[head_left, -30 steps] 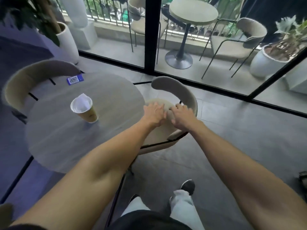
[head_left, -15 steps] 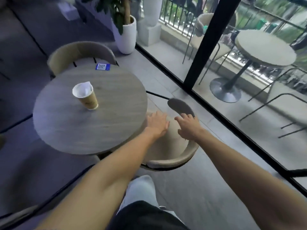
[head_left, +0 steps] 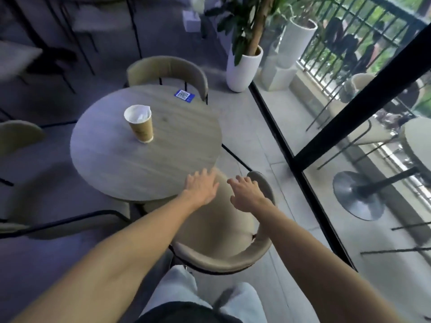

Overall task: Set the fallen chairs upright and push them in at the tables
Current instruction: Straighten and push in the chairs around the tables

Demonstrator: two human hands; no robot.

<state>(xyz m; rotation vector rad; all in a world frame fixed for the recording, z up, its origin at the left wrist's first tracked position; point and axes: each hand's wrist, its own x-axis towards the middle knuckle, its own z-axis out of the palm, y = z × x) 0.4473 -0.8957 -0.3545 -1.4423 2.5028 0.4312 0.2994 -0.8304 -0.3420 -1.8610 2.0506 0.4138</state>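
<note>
A blue QR-code sticker (head_left: 184, 96) on the round table (head_left: 116, 164), lettering illegible.

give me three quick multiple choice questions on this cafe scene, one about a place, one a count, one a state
1. Where on the table does the blue card lie? A) nearest the person B) at the far edge, by the far chair C) in the middle
2. How many cups stand on it? A) one B) two C) three
3. How are the left hand and right hand? A) gripping something B) curled into fists C) open, fingers spread, over the near chair
Answers: 1 B, the card sits just before that chair's back; 2 A, only one cup shows; 3 C, the straight fingers hold nothing.
</note>
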